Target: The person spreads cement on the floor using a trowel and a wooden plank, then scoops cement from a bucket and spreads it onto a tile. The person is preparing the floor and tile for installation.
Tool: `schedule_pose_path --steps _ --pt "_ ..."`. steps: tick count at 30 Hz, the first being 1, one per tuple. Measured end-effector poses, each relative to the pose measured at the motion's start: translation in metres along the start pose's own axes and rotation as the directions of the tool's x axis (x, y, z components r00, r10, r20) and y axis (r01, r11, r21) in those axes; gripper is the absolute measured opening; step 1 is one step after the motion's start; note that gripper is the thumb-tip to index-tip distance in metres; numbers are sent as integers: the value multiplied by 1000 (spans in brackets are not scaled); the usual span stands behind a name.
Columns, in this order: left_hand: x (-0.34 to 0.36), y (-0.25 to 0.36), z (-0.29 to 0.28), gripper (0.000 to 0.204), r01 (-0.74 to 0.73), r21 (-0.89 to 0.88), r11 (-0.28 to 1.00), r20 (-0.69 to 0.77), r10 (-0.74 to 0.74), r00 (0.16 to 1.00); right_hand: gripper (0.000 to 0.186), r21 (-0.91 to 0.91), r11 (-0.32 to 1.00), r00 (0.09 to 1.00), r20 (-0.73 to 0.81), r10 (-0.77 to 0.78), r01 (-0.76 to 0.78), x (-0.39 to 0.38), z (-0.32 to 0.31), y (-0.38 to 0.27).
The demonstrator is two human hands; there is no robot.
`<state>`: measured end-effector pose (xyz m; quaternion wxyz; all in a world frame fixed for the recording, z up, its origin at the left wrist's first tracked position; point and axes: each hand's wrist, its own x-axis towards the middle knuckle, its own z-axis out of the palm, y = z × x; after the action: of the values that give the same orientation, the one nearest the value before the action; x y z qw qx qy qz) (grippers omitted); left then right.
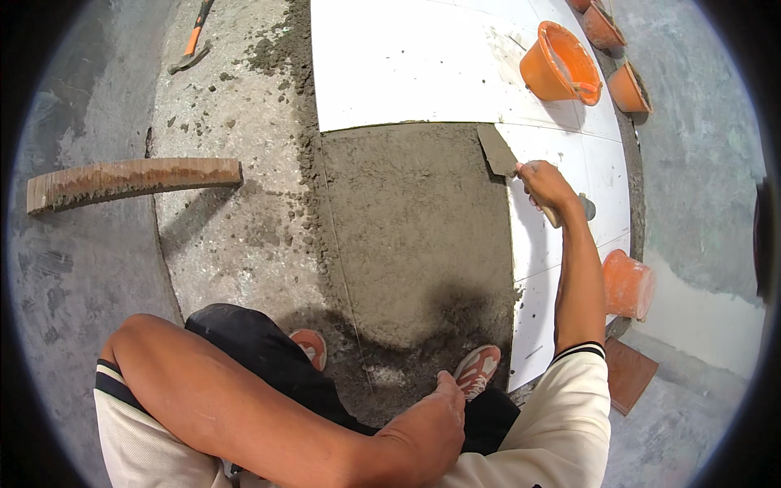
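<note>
My right hand is closed round the wooden handle of a trowel, whose flat blade lies at the upper right corner of a patch of smoothed grey mortar, against the white tiles. A grey rounded object, too hidden to identify, sits just beside that hand. My left hand is low over my lap near my right shoe, seen edge-on with its fingers mostly hidden.
Orange buckets stand on and along the tiles, another by my right arm. A mortar-crusted wooden board lies left, an orange-handled hammer upper left. A brown square tile lies lower right.
</note>
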<state>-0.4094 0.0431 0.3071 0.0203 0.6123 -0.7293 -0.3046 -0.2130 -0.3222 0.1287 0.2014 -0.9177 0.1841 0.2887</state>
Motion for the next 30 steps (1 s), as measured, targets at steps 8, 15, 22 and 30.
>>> schedule_pose_path --steps 8,15,22,30 --pt "0 -2 2 47 -13 15 1000 17 12 1000 45 219 972 988 109 -106 80 -25 36 0" --pt "1 -1 3 45 10 4 1000 22 -10 1000 45 486 874 1000 -13 18 -10 -17 52 31" --pt "4 5 1 42 2 36 999 -28 -1 1000 47 382 923 999 6 -43 37 -25 79 26" --pt "4 10 2 40 38 120 992 -81 -29 996 45 514 857 996 -77 55 -8 -26 96 7"
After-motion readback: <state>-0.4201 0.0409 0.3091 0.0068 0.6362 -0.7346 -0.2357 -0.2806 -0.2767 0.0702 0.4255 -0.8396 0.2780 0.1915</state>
